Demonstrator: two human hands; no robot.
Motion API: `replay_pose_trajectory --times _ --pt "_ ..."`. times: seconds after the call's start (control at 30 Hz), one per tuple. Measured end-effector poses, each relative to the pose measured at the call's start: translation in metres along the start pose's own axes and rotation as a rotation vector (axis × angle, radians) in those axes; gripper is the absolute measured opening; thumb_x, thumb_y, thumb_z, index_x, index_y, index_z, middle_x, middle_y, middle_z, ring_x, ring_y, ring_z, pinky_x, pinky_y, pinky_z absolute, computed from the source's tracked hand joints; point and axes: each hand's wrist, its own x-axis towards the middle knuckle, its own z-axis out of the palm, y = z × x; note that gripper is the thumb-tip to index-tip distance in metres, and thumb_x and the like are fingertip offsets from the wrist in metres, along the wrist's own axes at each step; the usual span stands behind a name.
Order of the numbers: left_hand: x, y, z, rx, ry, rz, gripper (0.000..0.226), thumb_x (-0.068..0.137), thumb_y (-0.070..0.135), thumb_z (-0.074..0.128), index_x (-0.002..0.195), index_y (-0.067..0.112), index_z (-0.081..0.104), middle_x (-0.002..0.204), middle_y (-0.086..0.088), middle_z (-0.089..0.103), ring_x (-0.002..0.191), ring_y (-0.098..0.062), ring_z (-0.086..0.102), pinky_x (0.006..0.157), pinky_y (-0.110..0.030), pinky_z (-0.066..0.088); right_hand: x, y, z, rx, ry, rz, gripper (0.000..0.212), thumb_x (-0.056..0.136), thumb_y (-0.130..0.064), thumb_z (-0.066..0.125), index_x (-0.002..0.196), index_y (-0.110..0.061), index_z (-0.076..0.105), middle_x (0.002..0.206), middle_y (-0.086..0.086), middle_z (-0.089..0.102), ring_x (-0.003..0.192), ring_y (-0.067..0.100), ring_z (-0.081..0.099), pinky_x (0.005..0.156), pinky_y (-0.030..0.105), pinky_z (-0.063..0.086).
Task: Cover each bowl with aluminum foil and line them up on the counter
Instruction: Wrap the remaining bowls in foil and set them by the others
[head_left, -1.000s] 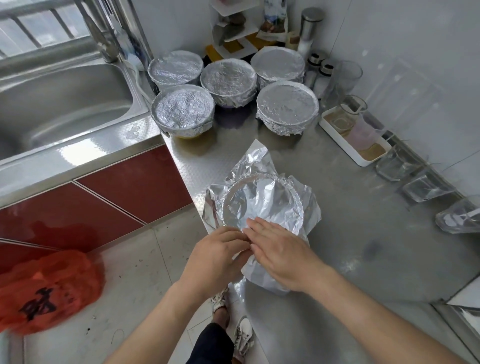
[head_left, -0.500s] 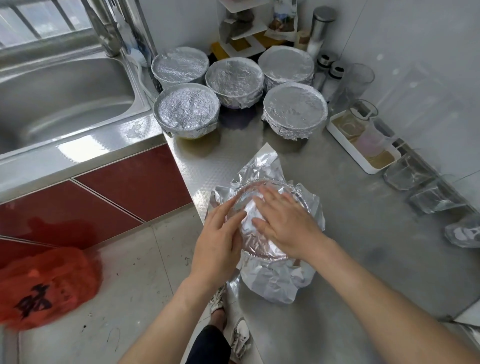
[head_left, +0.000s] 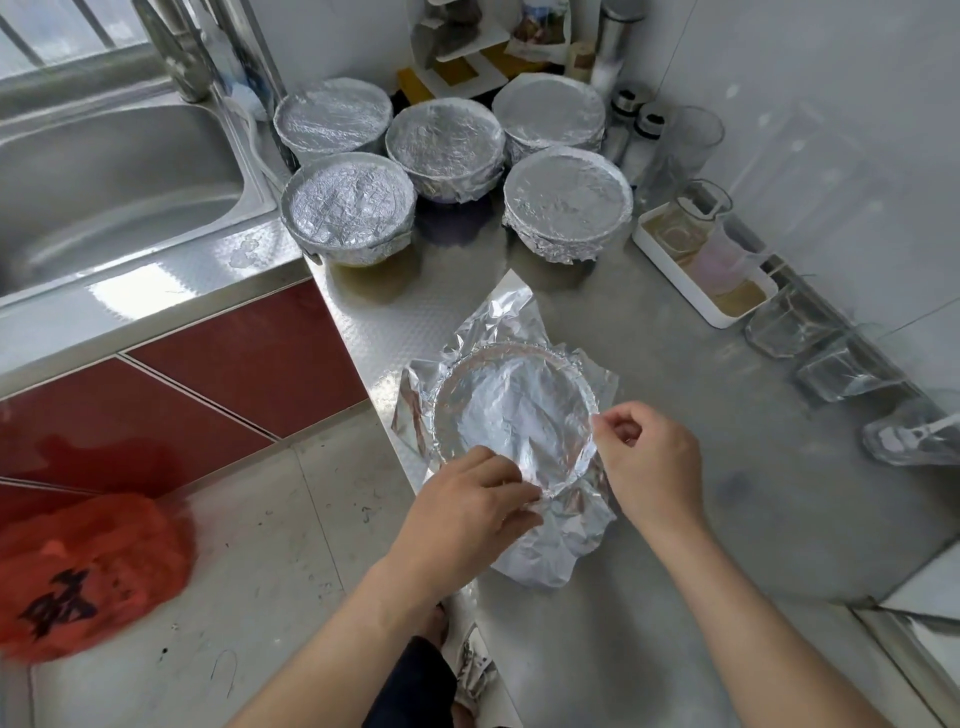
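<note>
1. Head view: I crimp foil (head_left: 550, 545) over a sixth bowl (head_left: 514, 410), which stands at the near-left edge of the counter (head_left: 675, 571). It is well apart from five covered bowls (head_left: 569, 200) clustered at the back beside the sink (head_left: 104, 171).
2. My left hand (head_left: 467, 512) pinches the foil at the near rim. My right hand (head_left: 652, 457), fingers curled, pinches it at the right rim.
3. As I judge it, the step in hand is tucking the skirt down. The left side and far corner stand loose, so the next move calls for working round the rim, then carrying the bowl to the others.
4. The bowl sits upright, mouth up, and being round has no long axis. The sheet's long axis runs from me toward the covered bowls, far corner pointing at them.
</note>
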Motion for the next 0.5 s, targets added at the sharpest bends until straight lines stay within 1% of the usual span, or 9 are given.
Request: replay_pose_trajectory --times 0.07,0.13,0.2,0.27,0.33,0.37,0.4,0.47,0.5 --pt "0.002 0.003 0.008 0.089 0.02 0.043 0.013 0.087 0.027 0.064 0.087 0.019 0.074 0.082 0.006 0.061 0.074 -0.017 0.053 0.062 -0.029 0.047 -0.006 0.0 0.004 -0.047 -0.021 0.014 0.011 0.085 -0.027 0.068 0.079 -0.02 0.062 0.064 -0.011 0.057 0.066 0.019 0.055 0.062 0.028 0.037" --pt "0.004 0.009 0.016 0.177 0.034 0.068 0.003 0.082 0.016 0.068 0.08 0.016 0.071 0.078 0.003 0.059 0.068 -0.019 0.051 0.056 -0.034 0.046 -0.006 0.001 0.007 -0.077 -0.02 0.016 0.007 0.084 -0.024 0.067 0.086 -0.021 0.061 0.068 -0.01 0.057 0.068 0.017 0.052 0.063 0.026 0.033" --pt "0.009 0.019 0.023 0.226 0.059 0.033 0.009 0.075 0.01 0.071 0.073 0.016 0.066 0.071 0.001 0.054 0.062 -0.02 0.047 0.051 -0.034 0.043 -0.002 -0.001 0.009 -0.068 -0.039 0.028 0.011 0.083 -0.018 0.066 0.092 -0.021 0.062 0.075 -0.008 0.059 0.071 0.016 0.053 0.066 0.025 0.035" --pt "0.016 0.027 0.028 0.237 0.083 -0.033 0.016 0.068 0.007 0.075 0.07 0.016 0.062 0.067 0.001 0.051 0.058 -0.02 0.045 0.049 -0.032 0.04 0.005 -0.005 0.01 0.003 -0.073 0.027 0.014 0.082 -0.012 0.065 0.094 -0.019 0.063 0.08 -0.007 0.062 0.075 0.016 0.058 0.071 0.026 0.043" --pt "0.025 0.035 0.033 0.223 0.106 -0.099 0.017 0.066 0.009 0.077 0.074 0.017 0.064 0.067 0.001 0.052 0.059 -0.019 0.048 0.048 -0.03 0.04 0.009 -0.007 0.009 0.08 -0.1 -0.012 0.017 0.084 -0.008 0.062 0.098 -0.016 0.065 0.086 -0.004 0.066 0.078 0.017 0.061 0.079 0.032 0.05" --pt "0.03 0.037 0.035 0.203 0.124 -0.119 0.014 0.069 0.013 0.075 0.078 0.017 0.066 0.069 0.002 0.054 0.06 -0.019 0.05 0.048 -0.03 0.042 0.011 -0.005 0.008 0.073 -0.112 -0.059 0.021 0.086 -0.006 0.059 0.104 -0.014 0.066 0.093 -0.001 0.069 0.085 0.02 0.063 0.083 0.033 0.05" --pt "0.034 0.039 0.037 0.176 0.138 -0.126 0.01 0.074 0.018 0.07 0.084 0.017 0.067 0.071 0.002 0.055 0.063 -0.02 0.052 0.05 -0.03 0.044 0.012 -0.002 0.006 0.035 -0.132 -0.115 0.027 0.089 -0.004 0.054 0.112 -0.011 0.066 0.104 0.003 0.07 0.094 0.023 0.063 0.088 0.03 0.047" --pt "0.04 0.042 0.033 0.109 0.151 -0.133 0.018 0.082 0.028 0.059 0.094 0.017 0.068 0.081 0.002 0.06 0.073 -0.021 0.055 0.057 -0.032 0.049 0.011 0.007 0.002 -0.028 -0.175 -0.193 0.038 0.092 -0.001 0.048 0.127 -0.008 0.059 0.123 0.008 0.064 0.112 0.026 0.059 0.092 0.023 0.037" --pt "0.04 0.042 0.028 0.089 0.161 -0.146 0.022 0.084 0.03 0.058 0.097 0.017 0.069 0.088 0.001 0.064 0.079 -0.022 0.057 0.062 -0.033 0.051 0.008 0.012 0.001 -0.021 -0.201 -0.2 0.041 0.094 -0.001 0.046 0.132 -0.008 0.056 0.129 0.009 0.061 0.117 0.026 0.056 0.092 0.018 0.034"
